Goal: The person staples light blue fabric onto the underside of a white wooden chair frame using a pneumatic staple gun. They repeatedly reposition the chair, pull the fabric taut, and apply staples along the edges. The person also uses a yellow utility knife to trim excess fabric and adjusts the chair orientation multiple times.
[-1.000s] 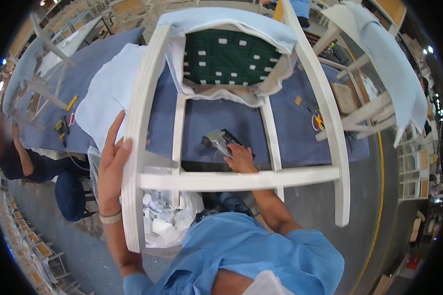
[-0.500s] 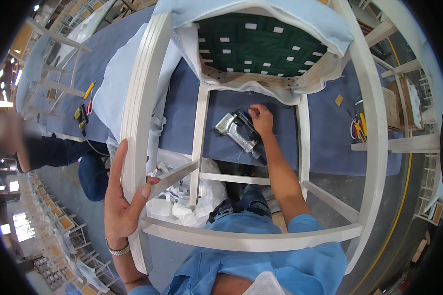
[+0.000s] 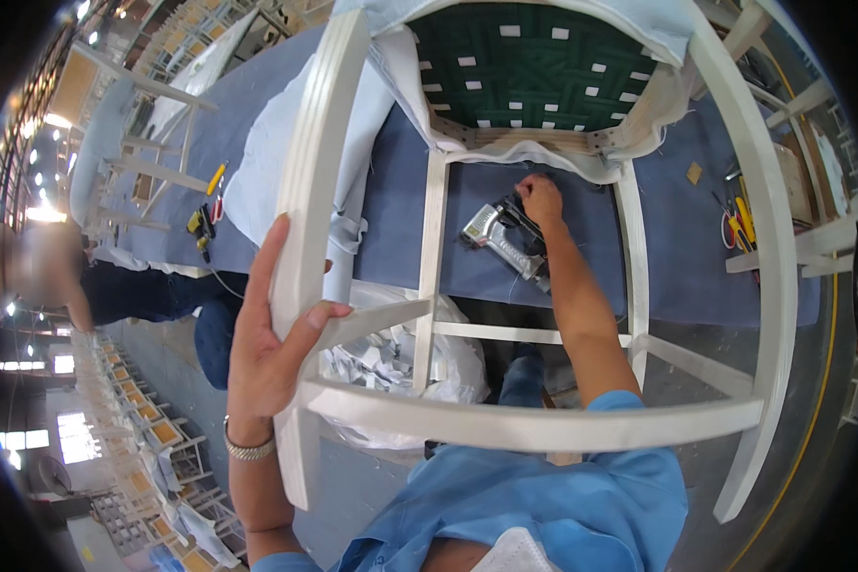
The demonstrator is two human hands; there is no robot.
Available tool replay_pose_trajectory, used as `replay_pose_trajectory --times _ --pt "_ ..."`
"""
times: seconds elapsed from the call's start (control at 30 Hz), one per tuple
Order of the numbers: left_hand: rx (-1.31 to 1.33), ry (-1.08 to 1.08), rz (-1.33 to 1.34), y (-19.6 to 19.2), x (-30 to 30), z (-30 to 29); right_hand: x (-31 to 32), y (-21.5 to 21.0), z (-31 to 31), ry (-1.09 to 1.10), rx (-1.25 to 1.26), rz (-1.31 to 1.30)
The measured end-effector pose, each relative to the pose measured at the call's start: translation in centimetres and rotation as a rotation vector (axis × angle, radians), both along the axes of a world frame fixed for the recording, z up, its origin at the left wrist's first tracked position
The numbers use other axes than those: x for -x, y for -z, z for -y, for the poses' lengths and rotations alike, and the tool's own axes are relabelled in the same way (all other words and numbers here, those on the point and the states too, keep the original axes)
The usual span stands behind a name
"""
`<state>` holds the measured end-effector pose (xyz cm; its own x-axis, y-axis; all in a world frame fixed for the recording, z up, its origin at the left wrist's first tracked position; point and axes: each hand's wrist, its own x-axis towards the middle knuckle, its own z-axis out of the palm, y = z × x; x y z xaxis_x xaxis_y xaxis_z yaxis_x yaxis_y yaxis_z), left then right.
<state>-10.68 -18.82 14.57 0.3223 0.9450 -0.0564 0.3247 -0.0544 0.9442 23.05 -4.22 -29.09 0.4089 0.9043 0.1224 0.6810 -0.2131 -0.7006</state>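
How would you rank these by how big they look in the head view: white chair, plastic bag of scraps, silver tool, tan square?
Largest to smallest:
1. White chair, though its nearness to the camera enlarges it
2. Plastic bag of scraps
3. Silver tool
4. Tan square

Wht chair (image 3: 534, 427), tipped, + staple gun (image 3: 499, 236)
Chair: grn webbing (image 3: 534, 84) underside facing viewer, lt-blue cloth (image 3: 660, 30) loose round seat edge. Gun: silver/blk, lying flat, seen btwn chair legs.
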Motion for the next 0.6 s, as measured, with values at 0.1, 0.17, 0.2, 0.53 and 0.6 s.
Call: replay_pose_trajectory --times 0.1,0.17,0.2,0.53,0.6 --pt "-0.018 0.012 0.026 0.3 0.5 0.3 0.4 -4.4 2.8 0.068 -0.104 -0.298" --pt "-0.005 0.011 -0.001 -0.1 0.7 0.4 1.8 -6.0 7.5 -0.085 -0.201 -0.312" --pt "0.002 0.007 -0.013 -0.2 0.8 0.6 2.9 -6.6 10.3 -0.232 -0.144 -0.363" --pt "-0.087 0.032 -0.035 -0.6 0.4 2.2 5.1 -6.0 22.2 -0.240 -0.116 -0.315" --pt "-0.085 0.019 -0.033 -0.2 0.7 2.6 2.3 -10.7 22.4 -0.093 0.058 -0.514"
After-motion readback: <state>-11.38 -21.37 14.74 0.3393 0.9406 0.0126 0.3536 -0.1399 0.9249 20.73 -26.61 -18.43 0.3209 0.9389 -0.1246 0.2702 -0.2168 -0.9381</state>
